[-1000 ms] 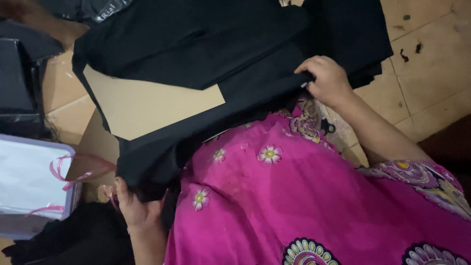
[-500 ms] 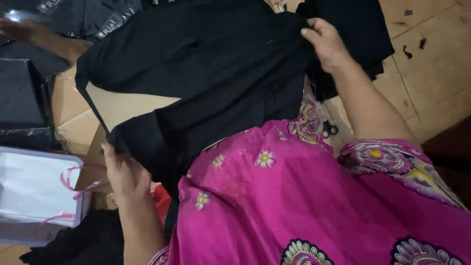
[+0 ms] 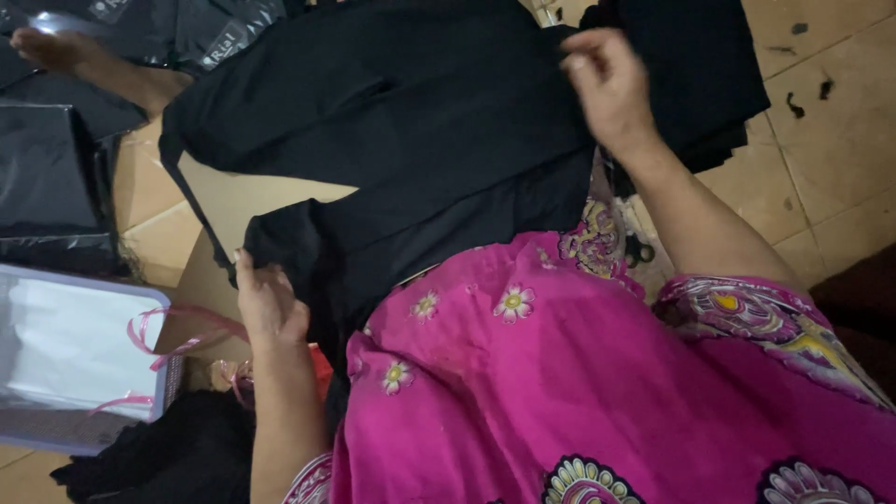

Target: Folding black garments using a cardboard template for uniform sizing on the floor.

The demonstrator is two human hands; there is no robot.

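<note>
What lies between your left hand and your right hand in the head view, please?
In the head view, the black garment spans the whole stretch between the left hand and the right hand; both hands grip its edges.

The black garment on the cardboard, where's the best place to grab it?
Probably the black garment by its two side edges, coming in from both sides: it lies spread flat over the cardboard sheet, and the left hand and right hand already meet those edges.
</note>
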